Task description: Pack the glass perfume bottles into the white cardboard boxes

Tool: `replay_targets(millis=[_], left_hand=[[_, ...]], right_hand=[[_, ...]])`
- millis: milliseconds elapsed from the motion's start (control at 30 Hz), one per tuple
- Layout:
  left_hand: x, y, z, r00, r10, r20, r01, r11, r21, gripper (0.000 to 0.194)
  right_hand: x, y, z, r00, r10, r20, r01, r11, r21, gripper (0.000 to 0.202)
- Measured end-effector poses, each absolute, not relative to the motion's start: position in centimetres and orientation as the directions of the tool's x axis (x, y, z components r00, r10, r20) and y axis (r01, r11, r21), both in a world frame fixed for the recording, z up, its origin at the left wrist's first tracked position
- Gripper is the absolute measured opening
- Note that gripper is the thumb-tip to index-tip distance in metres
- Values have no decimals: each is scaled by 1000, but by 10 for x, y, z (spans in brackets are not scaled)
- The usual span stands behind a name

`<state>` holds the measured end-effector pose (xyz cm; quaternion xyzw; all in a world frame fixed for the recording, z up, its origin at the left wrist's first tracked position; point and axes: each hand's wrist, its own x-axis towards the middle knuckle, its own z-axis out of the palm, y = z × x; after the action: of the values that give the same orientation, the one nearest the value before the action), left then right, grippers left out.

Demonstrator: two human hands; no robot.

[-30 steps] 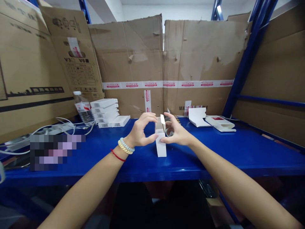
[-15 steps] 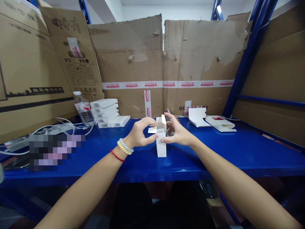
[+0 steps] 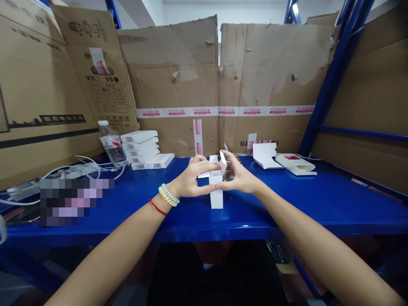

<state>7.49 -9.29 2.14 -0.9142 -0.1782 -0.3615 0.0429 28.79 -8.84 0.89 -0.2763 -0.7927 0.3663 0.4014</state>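
Observation:
A small white carton (image 3: 216,199) stands upright on the blue tabletop (image 3: 178,216), its top flaps raised. My left hand (image 3: 191,177) grips it from the left, the thumb across its front and the index finger reaching over the top by the left flap. On the right side my right hand (image 3: 240,178) holds the carton, thumb at its front edge and index finger at the raised right flap. Whatever is inside the carton cannot be seen. Behind my right fingers, some small shiny items are mostly hidden.
Several flat white boxes (image 3: 140,148) are stacked at the back left beside a water bottle (image 3: 111,143). White cables (image 3: 86,163) and a power strip lie further left. Opened white packaging (image 3: 264,156) rests at the back right. Cardboard sheets (image 3: 172,85) wall the back.
My left hand has moved right and closed in on the carton, its index finger now over the top. The right flap has tilted outward at my right fingers.

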Motion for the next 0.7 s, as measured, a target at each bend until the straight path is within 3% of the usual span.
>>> replay_targets(millis=[400,567,700], left_hand=[[81,-98,23,674,367,642,396,-912,105,39],[82,-99,22,652,379,657,457,-888,58,37],[84,-98,16,596,426,681,455,-877,151,46]], right_hand=[[291,-88,10,-538,721,436,133,584,-801,112],[294,-86,8,-546,715,436,124,584,-802,106],[297,-83,6,-546,713,441,100,578,-810,103]])
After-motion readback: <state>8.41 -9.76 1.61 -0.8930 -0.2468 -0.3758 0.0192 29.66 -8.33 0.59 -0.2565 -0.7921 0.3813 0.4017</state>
